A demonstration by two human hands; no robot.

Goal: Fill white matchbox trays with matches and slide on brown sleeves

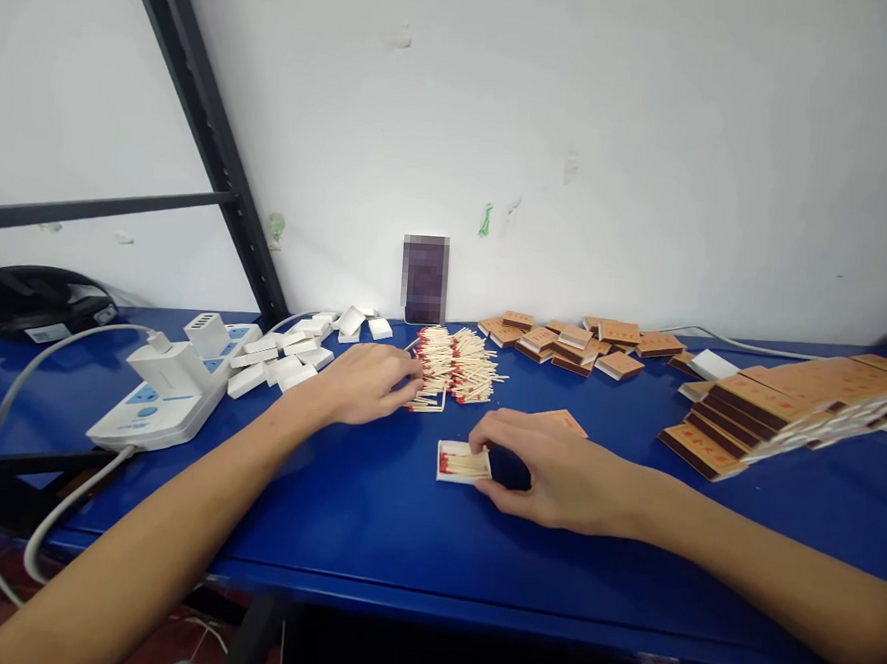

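My right hand (555, 469) grips the right end of a small white matchbox tray (442, 475) between thumb and fingers. Red-headed matches (462, 463) lie side by side in the tray, which rests on the blue table. My left hand (365, 379) reaches to the left edge of a big heap of loose matches (472, 359), its fingers curled and pinching at the red heads; the fingertips are partly hidden. Just behind my right hand lies an orange matchbox sleeve (564, 422), partly covered by it.
White empty trays (292, 348) are piled on the left, beside a power strip (160, 415) with plugs and cables. Orange matchboxes (578, 345) lie scattered at the back right; stacked ones (769, 407) stand at far right. A blurred dark panel (424, 281) leans on the wall.
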